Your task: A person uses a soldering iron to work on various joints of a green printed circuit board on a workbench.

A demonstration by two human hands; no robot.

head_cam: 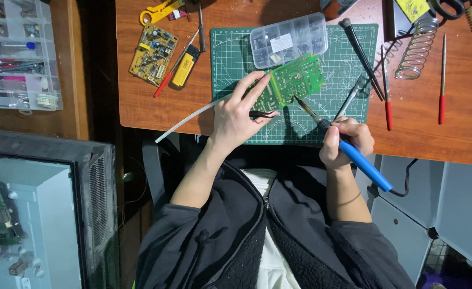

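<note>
Green fibreglass catches the eye first: a green rectangular circuit board (292, 81) is tilted up off a green gridded cutting mat (230, 53), pinched along its lower left edge by the left hand (236, 119). That hand's fingers are closed on the board, and a slim pair of black tweezers (263, 114) pokes out beneath them. The right hand (347, 140) is wrapped tight around a blue-handled soldering iron (354, 155), whose dark metal tip points up and to the left and meets the board's lower edge. The iron's long axis runs diagonally from the person's lower right toward the board, so the board lies just up and left of the right-hand grip, while the left hand is the one in direct contact with it.

A thin white tube (188, 119) trails from under the left hand toward the table edge. Behind the board sits a clear plastic compartment box (288, 38). The mat rests on a reddish-brown wooden table (461, 134) scattered with a yellow circuit board (153, 53), a metal coil spring (418, 49) and red-handled tools (442, 101). Left of the table stands a clear parts organiser (19, 53), with an opened grey appliance casing (32, 214) below it.
</note>
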